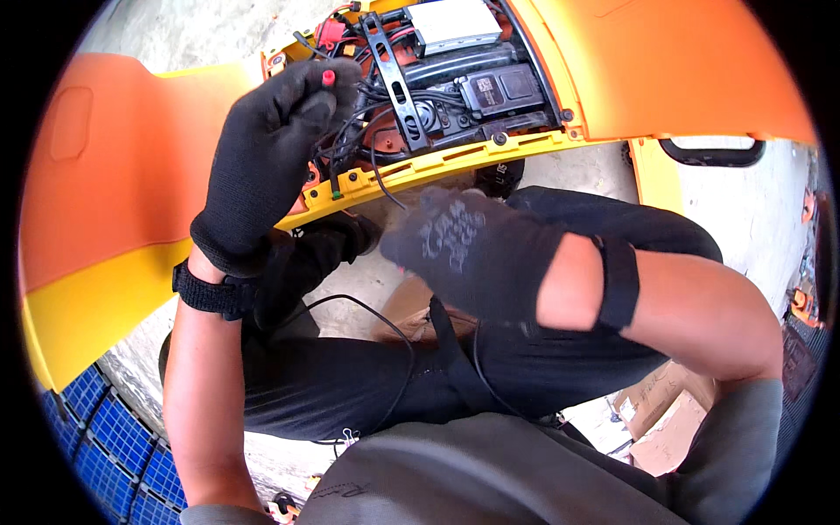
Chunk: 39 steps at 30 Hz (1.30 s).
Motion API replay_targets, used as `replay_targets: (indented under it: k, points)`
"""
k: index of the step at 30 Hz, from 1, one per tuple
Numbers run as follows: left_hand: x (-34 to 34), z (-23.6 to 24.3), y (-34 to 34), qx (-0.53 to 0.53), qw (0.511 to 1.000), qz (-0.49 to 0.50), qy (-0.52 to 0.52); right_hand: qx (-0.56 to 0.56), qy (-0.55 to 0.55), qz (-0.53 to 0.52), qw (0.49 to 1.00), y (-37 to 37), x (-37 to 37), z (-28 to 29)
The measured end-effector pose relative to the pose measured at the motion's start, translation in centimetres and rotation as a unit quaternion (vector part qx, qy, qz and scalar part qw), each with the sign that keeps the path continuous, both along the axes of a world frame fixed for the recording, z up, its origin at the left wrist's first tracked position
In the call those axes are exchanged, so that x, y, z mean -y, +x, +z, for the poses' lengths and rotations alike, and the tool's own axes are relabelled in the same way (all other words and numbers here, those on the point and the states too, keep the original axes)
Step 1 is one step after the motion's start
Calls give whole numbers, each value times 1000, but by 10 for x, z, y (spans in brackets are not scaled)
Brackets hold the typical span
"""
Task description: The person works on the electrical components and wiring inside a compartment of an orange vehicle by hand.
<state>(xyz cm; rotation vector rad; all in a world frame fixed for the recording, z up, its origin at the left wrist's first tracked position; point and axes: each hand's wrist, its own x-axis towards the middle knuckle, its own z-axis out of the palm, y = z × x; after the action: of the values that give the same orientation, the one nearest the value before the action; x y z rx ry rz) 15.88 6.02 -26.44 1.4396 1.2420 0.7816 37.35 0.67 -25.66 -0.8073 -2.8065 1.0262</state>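
My left hand (271, 153), in a black glove, has its fingers pinched round a small red connector (328, 79) above the left end of an open compartment in an orange-and-yellow body (665, 61). Inside are tangled black cables (357, 118), a black slotted bracket (394, 79), a silver box (452, 26) and a black module (497, 91). My gloved right hand (459, 245), smeared by motion, is below the compartment's yellow edge (437, 157), near a hanging black cable. Its fingers are curled, and what they may hold is hidden.
An orange-and-yellow panel (96, 184) spans the left. My bent legs (332, 385) are below, over pale floor. Flattened cardboard (656, 420) lies at the lower right, blue grid mats (105, 446) at the lower left. A black handle-like part (713, 157) is at the right.
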Motion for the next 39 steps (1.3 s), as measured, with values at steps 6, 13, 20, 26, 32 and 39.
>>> replay_targets:
  k: [6,13,20,26,32,39]
  points:
    - [23,1,-7,-71,993,-83,37,-32,-96,-32,994,3,-4,-23]
    - [22,1,-6,-108,986,-114,60,-194,-137,-236,942,-3,-14,1]
    - [10,-4,-3,-84,989,-98,78,-298,-84,-373,875,-2,-31,5]
    - [8,-7,-1,-55,996,-45,59,-253,-204,-351,878,-10,-41,-1]
    - [5,-5,-1,-95,987,-75,107,-236,-237,-371,866,-13,-35,-10]
    - [7,-8,4,-94,990,-52,94,-199,-343,-394,829,-8,-35,-17]
